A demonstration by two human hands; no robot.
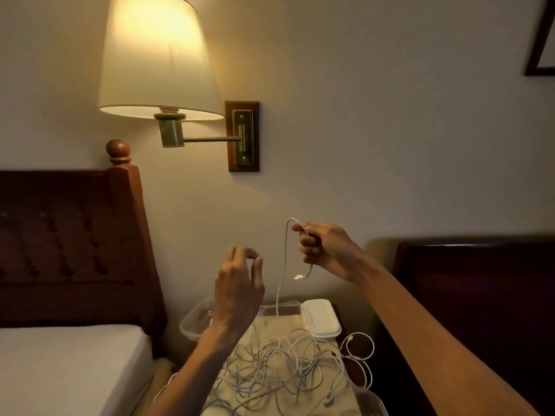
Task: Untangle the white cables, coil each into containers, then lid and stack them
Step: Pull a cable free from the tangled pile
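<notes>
We stand at a small bedside table (271,325) set between a bed (66,364) and a dark wooden piece on the right, with a lit wall lamp (159,58) above. Most of the tabletop is covered by the tangle of white cables (279,364), loops spilling off its right edge. At the back sit the containers: a clear tub (192,324) on the left, another clear tub (280,309) in the middle, and a white lidded box (321,321) on the right. Our right hand (322,249) is raised above the pile, fingers curled tight round one cable (283,259), its plug end (299,277) dangling just below the fist while the long run drops toward the middle tub. Our left hand (238,283) hovers nearby, fingers loosely spread, thumb and forefinger close but holding nothing. To do this well, we judge it best to lift slowly, let the left hand pinch the hanging run low down and feed it free of crossing loops, not yank against the knot.
</notes>
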